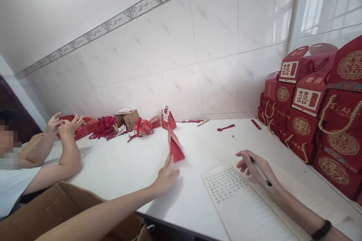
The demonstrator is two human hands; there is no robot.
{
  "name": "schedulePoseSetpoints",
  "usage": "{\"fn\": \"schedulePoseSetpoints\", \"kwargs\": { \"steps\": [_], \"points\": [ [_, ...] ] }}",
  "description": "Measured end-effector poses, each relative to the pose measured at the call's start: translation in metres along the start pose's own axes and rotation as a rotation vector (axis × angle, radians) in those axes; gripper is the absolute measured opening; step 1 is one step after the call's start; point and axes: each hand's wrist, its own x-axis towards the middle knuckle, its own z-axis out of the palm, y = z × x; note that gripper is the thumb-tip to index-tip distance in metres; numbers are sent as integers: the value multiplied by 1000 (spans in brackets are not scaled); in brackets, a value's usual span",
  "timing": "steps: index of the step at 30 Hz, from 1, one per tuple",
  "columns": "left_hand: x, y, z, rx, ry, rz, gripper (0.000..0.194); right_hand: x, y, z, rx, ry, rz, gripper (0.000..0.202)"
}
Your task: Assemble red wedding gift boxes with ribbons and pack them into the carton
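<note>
On the white desk (121,169), our left hand (164,178) touches the red box (177,150) at mid-frame, grip unclear; a nudge could topple it. Lower right, our right hand (262,165) holds a pen (263,175); dropping could mark the notebook (226,182).

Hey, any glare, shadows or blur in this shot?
Head view: bright reflections on the glossy wall tiles, upper right; head view: soft shadow on the table below the left hand, which looks slightly blurred; head view: notebook writing too small to read.
</note>
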Motion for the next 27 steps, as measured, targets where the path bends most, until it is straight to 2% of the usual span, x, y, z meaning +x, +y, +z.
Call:
{"fn": "schedulePoseSetpoints", "kwargs": {
  "steps": [2,4,6,7,8,9,10,12,13,14,15,17,19,23,24,25,27],
  "points": [
    [-44,19,-1,16,-212,9,87,-10,-19,20,-44,-89,-87,44],
    [-80,40,-5,37,-404,54,90,-20,-40,44,-77,-192,-190,41],
    [-103,59,-11,54,-513,150,76,-29,-61,67,-84,-293,-264,51],
    [-109,66,-14,53,-500,213,62,-31,-69,76,-79,-319,-285,52],
    [-112,71,-17,42,-429,282,48,-33,-77,84,-73,-324,-302,46],
    [-110,74,-20,20,-297,350,35,-34,-82,91,-67,-314,-317,38],
    [-106,74,-24,-12,-112,404,27,-34,-85,96,-57,-299,-330,30],
    [-90,71,-31,-100,297,445,23,-34,-88,103,-8,-293,-351,26],
    [-80,68,-35,-151,464,425,26,-34,-87,106,34,-311,-356,28],
    [-71,65,-37,-214,560,383,29,-34,-85,109,88,-334,-357,29],
    [-63,63,-39,-292,586,336,29,-35,-82,113,147,-354,-354,31],
    [-52,60,-37,-437,539,250,19,-38,-77,121,240,-372,-337,33],
    [-50,60,-31,-508,541,204,13,-41,-74,131,236,-319,-315,31],
    [-61,65,-14,-483,685,223,16,-51,-79,150,85,100,-315,37],
    [-64,66,-12,-477,687,252,16,-53,-82,153,82,147,-334,38],
    [-68,67,-11,-469,678,290,17,-56,-86,156,101,140,-356,36],
    [-75,67,-11,-443,633,387,21,-61,-93,158,177,28,-386,29]
  ]
}}
